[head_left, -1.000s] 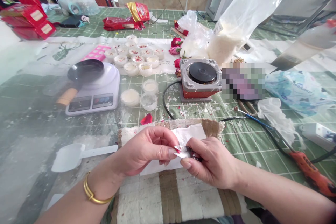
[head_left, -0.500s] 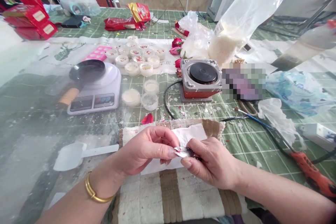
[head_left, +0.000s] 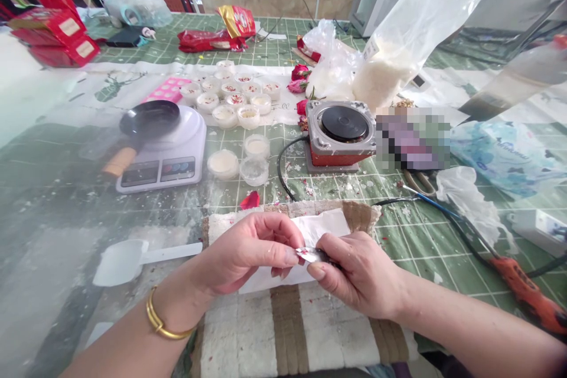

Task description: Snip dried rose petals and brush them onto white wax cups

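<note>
My left hand (head_left: 261, 248) pinches a small bit of red petal (head_left: 302, 260) between thumb and fingers, most of it hidden. Close against those fingertips is a short shiny metal blade with a dark handle (head_left: 315, 254), flecked with red bits. My right hand (head_left: 354, 269) is closed round its handle. Whether it is a knife or scissors I cannot tell. Both hands hover over a white sheet of paper (head_left: 323, 224), which lies on a striped cloth mat (head_left: 248, 331). Just beyond the mat's far edge is a loose red petal (head_left: 250, 200).
A kitchen scale (head_left: 190, 147) carries a small black pan (head_left: 150, 118). Several cups of white wax-like material (head_left: 222, 164) stand beyond the mat, near a small hot plate (head_left: 343, 124). A white spatula (head_left: 121, 263) lies left, a glue gun (head_left: 527, 289) right. Dried roses (head_left: 297, 86) lie farther back.
The blade has turned slightly between my hands, and more of the red bit shows at my left fingertips. Both hands stay in nearly the same place; the view shifts a little.
</note>
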